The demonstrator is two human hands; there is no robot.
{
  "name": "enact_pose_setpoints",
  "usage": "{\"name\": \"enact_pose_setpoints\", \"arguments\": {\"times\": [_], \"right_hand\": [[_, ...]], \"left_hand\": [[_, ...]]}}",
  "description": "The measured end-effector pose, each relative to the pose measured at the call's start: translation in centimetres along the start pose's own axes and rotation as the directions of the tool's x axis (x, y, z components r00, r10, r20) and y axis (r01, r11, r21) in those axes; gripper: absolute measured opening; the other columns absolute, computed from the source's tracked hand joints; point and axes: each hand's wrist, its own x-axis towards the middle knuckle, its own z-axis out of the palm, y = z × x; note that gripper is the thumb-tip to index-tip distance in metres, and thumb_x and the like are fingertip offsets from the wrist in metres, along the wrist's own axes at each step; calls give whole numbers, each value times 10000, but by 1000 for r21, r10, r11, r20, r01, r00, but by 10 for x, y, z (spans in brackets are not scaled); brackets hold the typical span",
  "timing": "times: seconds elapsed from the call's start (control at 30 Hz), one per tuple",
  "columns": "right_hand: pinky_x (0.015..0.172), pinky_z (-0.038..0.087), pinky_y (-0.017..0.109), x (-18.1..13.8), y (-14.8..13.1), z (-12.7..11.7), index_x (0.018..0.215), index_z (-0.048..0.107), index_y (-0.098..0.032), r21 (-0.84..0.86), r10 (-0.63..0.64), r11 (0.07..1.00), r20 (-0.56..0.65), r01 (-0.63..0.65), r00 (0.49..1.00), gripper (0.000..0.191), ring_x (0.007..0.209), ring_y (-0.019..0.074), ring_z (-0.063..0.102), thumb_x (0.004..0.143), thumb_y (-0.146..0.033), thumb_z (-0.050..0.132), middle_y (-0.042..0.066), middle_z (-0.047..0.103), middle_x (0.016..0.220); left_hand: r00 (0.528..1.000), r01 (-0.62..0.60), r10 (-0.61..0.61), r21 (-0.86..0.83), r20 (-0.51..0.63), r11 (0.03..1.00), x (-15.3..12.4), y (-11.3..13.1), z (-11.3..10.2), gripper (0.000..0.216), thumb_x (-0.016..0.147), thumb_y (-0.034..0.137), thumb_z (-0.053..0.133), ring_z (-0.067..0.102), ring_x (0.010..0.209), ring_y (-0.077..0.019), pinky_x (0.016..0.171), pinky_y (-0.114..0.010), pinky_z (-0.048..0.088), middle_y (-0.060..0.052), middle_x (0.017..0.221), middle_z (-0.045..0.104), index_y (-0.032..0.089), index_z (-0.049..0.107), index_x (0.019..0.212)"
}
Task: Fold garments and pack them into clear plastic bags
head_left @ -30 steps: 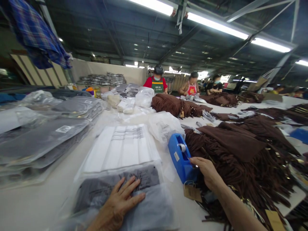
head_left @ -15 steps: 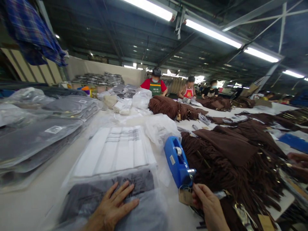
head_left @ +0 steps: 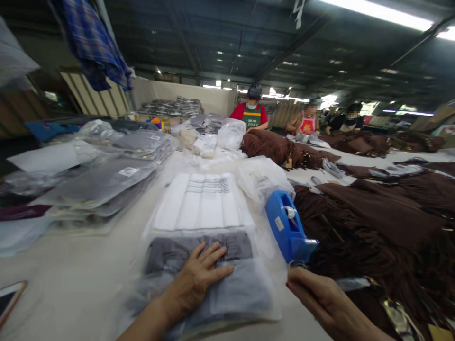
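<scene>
My left hand (head_left: 204,272) lies flat with fingers spread on a clear plastic bag (head_left: 245,293) that holds a folded dark grey cloth item (head_left: 159,251). Above it is a stack of white printed sheets or bags (head_left: 199,203). My right hand (head_left: 316,293) is pinched closed just in front of a blue tape dispenser (head_left: 280,227), which carries a roll of clear tape (head_left: 289,211). Whatever sits between its fingertips is too small and blurred to make out. A thin pale loop (head_left: 297,263) shows beside those fingertips.
Brown fringed bags (head_left: 384,213) with gold hardware are heaped on the right. Bagged grey items (head_left: 103,184) are stacked on the left, near a phone (head_left: 10,298). Crumpled clear plastic (head_left: 261,177) lies behind the dispenser. A co-worker (head_left: 251,113) stands across the table.
The view has turned right to left, so everything appears shifted rightward. My right hand has drawn back slightly from the dispenser's cutting edge toward me. The left hand stays flat on the bag.
</scene>
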Motion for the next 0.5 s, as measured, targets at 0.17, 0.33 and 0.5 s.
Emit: {"name": "enact_pose_setpoints", "arguments": {"times": [0.17, 0.33, 0.5], "right_hand": [[585, 304, 233, 53, -33, -12, 734, 486, -206, -263, -235, 908, 324, 325, 916, 229, 639, 112, 483, 915, -282, 367, -16, 532, 706], [570, 281, 237, 100, -34, -1, 738, 545, -199, -379, -239, 824, 440, 421, 866, 108, 655, 126, 535, 831, -167, 502, -5, 598, 709], [540, 272, 231, 123, -27, 15, 689, 597, -200, -355, -183, 854, 479, 380, 859, 92, 624, 127, 546, 765, -152, 578, -12, 616, 649]], "left_hand": [[997, 45, -43, -34, 63, 998, 4, 2, -5, 420, 875, 122, 435, 487, 1177, -278, 864, -541, 470, -102, 1271, 533, 356, 495, 1218], [995, 40, -33, -73, 93, 997, 4, 3, -8, 397, 884, 161, 447, 470, 1192, -293, 869, -561, 462, -107, 1285, 519, 349, 480, 1233], [990, 77, -63, -106, 130, 991, 6, 5, -11, 396, 887, 146, 433, 457, 1201, -306, 886, -574, 443, -117, 1294, 508, 335, 486, 1231]]}}
